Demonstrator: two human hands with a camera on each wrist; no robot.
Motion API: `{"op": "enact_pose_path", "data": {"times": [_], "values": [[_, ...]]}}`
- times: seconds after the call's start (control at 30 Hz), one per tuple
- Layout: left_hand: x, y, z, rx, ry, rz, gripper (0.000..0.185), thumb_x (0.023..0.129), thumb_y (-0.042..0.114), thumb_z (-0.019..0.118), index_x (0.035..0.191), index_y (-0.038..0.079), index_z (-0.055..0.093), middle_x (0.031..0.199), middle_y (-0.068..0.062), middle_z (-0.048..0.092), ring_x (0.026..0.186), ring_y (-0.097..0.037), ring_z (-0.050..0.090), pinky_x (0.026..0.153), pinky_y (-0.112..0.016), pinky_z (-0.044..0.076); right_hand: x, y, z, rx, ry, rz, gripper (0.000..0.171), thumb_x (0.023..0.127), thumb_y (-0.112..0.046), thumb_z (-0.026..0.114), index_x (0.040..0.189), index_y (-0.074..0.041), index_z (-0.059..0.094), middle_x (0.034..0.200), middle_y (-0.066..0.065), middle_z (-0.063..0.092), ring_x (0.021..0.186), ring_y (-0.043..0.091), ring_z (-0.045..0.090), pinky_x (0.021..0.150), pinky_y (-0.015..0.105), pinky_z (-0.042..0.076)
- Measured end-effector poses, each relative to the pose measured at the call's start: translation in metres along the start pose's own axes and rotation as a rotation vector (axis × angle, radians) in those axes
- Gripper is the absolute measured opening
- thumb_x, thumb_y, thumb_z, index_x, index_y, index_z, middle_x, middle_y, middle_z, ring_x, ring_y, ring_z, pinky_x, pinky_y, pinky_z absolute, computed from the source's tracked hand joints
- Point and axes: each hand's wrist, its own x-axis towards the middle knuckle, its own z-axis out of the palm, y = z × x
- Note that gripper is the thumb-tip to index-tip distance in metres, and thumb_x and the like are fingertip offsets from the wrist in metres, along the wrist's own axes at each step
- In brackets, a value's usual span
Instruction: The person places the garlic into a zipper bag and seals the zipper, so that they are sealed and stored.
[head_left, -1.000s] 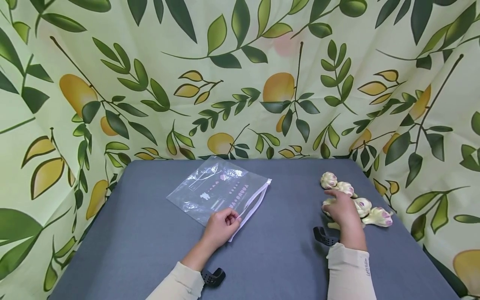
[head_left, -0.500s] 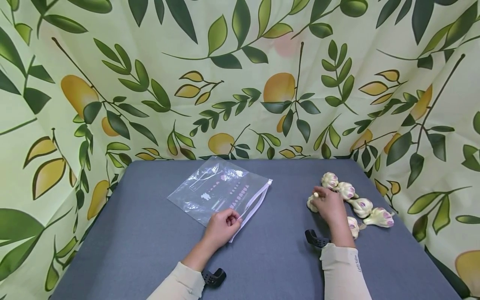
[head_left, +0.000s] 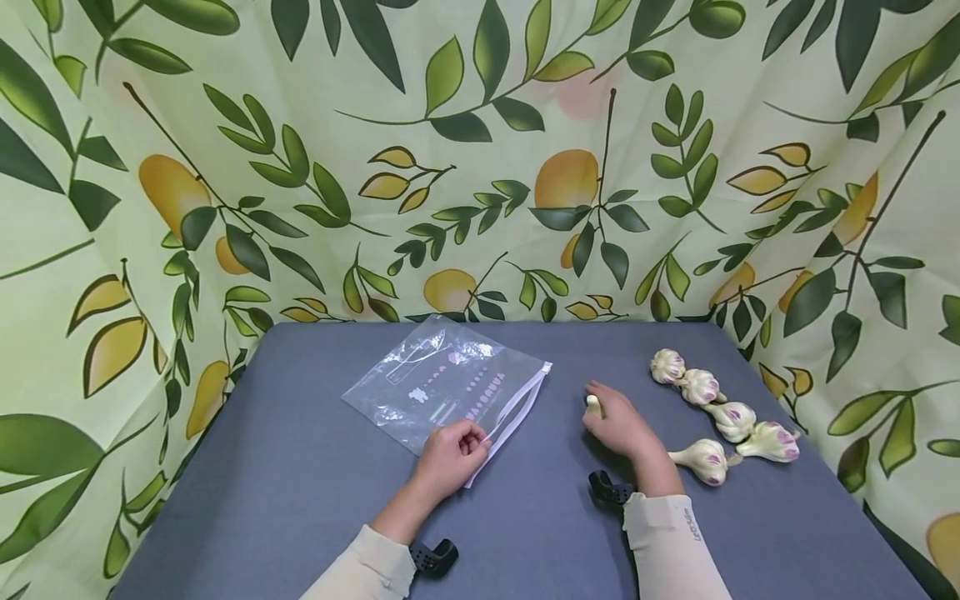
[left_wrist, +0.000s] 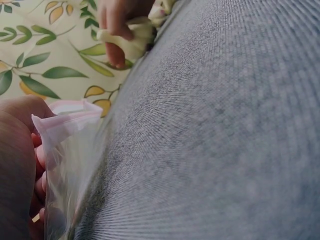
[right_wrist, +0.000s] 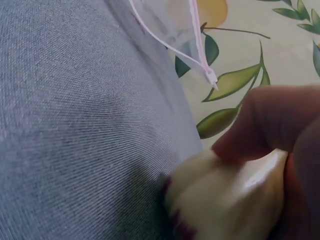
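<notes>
My left hand [head_left: 450, 457] pinches the edge of a clear zip bag [head_left: 442, 375] near its white zip, and the bag's mouth gapes a little. Pink and white print marks the bag, which lies flat at the middle of the table. To the right of it, my right hand [head_left: 624, 423] grips a garlic bulb [right_wrist: 225, 200] with thumb and fingers. In the head view only the pale stem of that bulb shows; the hand hides the rest. The right wrist view shows its white, purple-streaked body and, farther off, the bag's zip slider [right_wrist: 211, 77].
Several more garlic bulbs [head_left: 733, 420] lie in a slanting row on the right side of the table. One bulb [head_left: 703, 462] sits nearer, just right of my right wrist. A leaf-and-fruit printed cloth [head_left: 480, 208] hangs behind and beside the grey table [head_left: 315, 500].
My right hand has picked a garlic bulb out of the group and carried it left toward the bag. My left hand keeps its pinch on the bag's edge.
</notes>
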Motion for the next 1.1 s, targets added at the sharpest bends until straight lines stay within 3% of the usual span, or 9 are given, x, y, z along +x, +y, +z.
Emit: {"op": "enact_pose_path", "data": {"times": [0.13,0.27,0.37,0.47,0.6,0.77,0.87,1.0,1.1], "values": [[0.0,-0.002,0.002,-0.001,-0.004,-0.005,0.012,0.078,0.007,0.073,0.074,0.015,0.065,0.062,0.011,0.052,0.055,0.005,0.04,0.05,-0.014,0.038,-0.001,-0.003,0.0,0.071,-0.003,0.078,0.06,0.088,-0.015,0.058,0.141,0.001,0.038,0.132,0.031,0.054,0.114,0.043,0.056,0.095,0.054,0.044],[0.0,-0.003,0.003,0.004,0.004,0.004,0.012,0.078,0.007,0.073,0.073,0.015,0.065,0.062,0.011,0.052,0.056,0.005,0.04,0.05,-0.014,0.038,-0.001,-0.004,-0.001,0.025,0.092,0.072,0.052,0.088,-0.023,0.07,0.131,-0.007,0.047,0.121,0.022,0.064,0.097,0.036,0.062,0.08,0.049,0.047],[0.001,-0.004,0.003,0.011,0.017,0.018,0.013,0.077,0.006,0.073,0.073,0.015,0.064,0.061,0.01,0.052,0.055,0.006,0.04,0.05,-0.013,0.037,0.002,-0.004,0.003,-0.063,0.145,0.025,0.044,0.089,-0.028,0.072,0.127,-0.01,0.061,0.119,0.018,0.067,0.098,0.037,0.063,0.081,0.053,0.047],[0.001,-0.004,0.003,0.012,0.021,0.022,0.012,0.077,0.006,0.073,0.073,0.015,0.065,0.061,0.009,0.052,0.055,0.006,0.04,0.049,-0.013,0.037,0.004,-0.004,0.008,-0.104,0.133,-0.004,0.039,0.092,-0.031,0.068,0.126,-0.011,0.066,0.121,0.018,0.066,0.105,0.04,0.062,0.086,0.058,0.046],[0.001,-0.004,0.002,0.01,0.017,0.014,0.012,0.077,0.007,0.072,0.073,0.015,0.065,0.061,0.011,0.051,0.055,0.006,0.04,0.049,-0.014,0.037,0.006,-0.006,0.013,-0.101,0.061,0.011,0.043,0.094,-0.032,0.062,0.13,-0.01,0.063,0.133,0.02,0.057,0.116,0.044,0.055,0.09,0.061,0.044],[0.0,-0.003,0.002,0.013,0.004,-0.011,0.012,0.078,0.007,0.073,0.073,0.016,0.065,0.062,0.015,0.05,0.055,0.005,0.041,0.05,-0.015,0.039,0.006,-0.008,0.013,-0.019,0.011,-0.001,0.049,0.088,-0.018,0.056,0.134,-0.002,0.054,0.141,0.026,0.046,0.128,0.047,0.044,0.101,0.061,0.038],[-0.001,-0.002,0.002,0.016,-0.001,-0.02,0.013,0.077,0.008,0.073,0.073,0.016,0.065,0.062,0.015,0.049,0.055,0.005,0.041,0.05,-0.015,0.039,0.006,-0.009,0.013,0.058,0.029,0.013,0.049,0.084,-0.012,0.058,0.131,0.001,0.051,0.134,0.026,0.051,0.119,0.041,0.051,0.1,0.054,0.041],[-0.002,-0.001,0.002,0.016,-0.003,-0.023,0.013,0.078,0.007,0.073,0.073,0.016,0.065,0.063,0.015,0.05,0.056,0.005,0.041,0.051,-0.016,0.04,0.006,-0.007,0.016,0.12,0.103,0.052,0.046,0.079,-0.013,0.07,0.12,0.0,0.053,0.116,0.019,0.057,0.096,0.028,0.054,0.082,0.039,0.044],[-0.002,-0.001,0.002,0.018,0.001,-0.029,0.014,0.078,0.008,0.073,0.073,0.017,0.064,0.063,0.015,0.05,0.056,0.004,0.042,0.051,-0.016,0.04,0.005,-0.005,0.017,0.123,0.148,0.042,0.044,0.079,-0.018,0.076,0.116,-0.001,0.061,0.113,0.016,0.06,0.096,0.027,0.056,0.08,0.037,0.045]]}}
